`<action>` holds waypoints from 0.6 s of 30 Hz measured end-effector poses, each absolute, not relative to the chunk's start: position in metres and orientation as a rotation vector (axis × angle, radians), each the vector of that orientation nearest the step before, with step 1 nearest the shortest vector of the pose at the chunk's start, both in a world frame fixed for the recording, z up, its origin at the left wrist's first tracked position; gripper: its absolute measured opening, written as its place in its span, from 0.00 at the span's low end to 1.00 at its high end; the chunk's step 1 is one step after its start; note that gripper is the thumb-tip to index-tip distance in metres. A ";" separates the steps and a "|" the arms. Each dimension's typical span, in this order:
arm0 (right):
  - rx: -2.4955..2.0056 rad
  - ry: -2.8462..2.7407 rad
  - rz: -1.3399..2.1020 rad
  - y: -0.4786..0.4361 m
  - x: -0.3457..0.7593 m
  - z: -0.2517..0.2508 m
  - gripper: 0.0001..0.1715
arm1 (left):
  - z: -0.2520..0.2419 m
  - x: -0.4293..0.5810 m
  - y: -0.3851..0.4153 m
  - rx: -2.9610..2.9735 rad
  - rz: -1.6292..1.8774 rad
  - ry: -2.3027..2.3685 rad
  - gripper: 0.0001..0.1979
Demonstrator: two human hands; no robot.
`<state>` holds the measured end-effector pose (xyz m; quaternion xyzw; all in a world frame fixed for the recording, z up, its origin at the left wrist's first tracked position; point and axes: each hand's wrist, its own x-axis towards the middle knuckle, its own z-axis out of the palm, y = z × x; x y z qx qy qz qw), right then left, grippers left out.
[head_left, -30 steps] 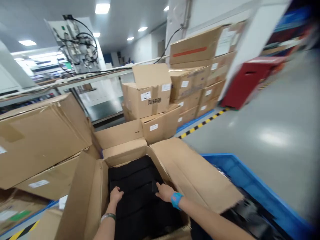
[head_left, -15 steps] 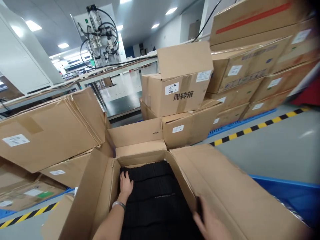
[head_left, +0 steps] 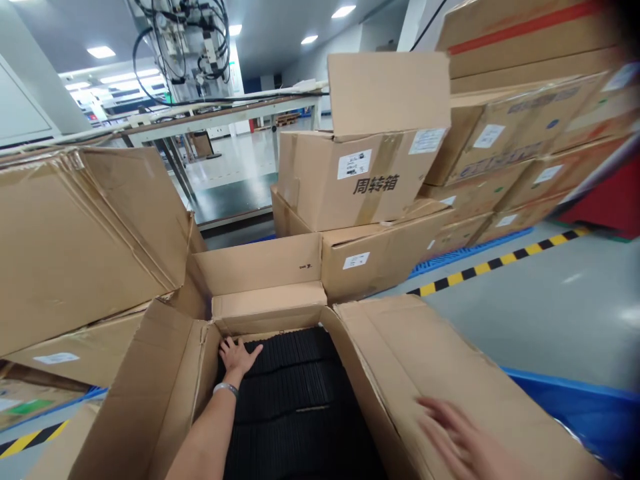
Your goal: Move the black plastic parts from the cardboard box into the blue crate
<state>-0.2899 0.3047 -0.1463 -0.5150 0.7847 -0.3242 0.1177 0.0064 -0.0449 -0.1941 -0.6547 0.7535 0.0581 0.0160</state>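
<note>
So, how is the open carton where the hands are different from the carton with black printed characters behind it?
The open carton sits nearest, flaps spread wide, showing black stacked items; the left hand lies flat on these and the blurred right hand is over its right flap. The printed carton stands higher on another box, one flap upright, contents hidden. It carries white labels; the open carton shows none. Both are plain brown cardboard.

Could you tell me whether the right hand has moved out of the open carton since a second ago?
Yes. The right hand has left the black stacks and now lies on the carton's right flap.
</note>
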 end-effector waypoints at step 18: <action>-1.839 2.146 -0.262 0.038 -0.200 -0.210 0.41 | -0.199 0.025 -0.035 -1.876 0.363 2.432 0.49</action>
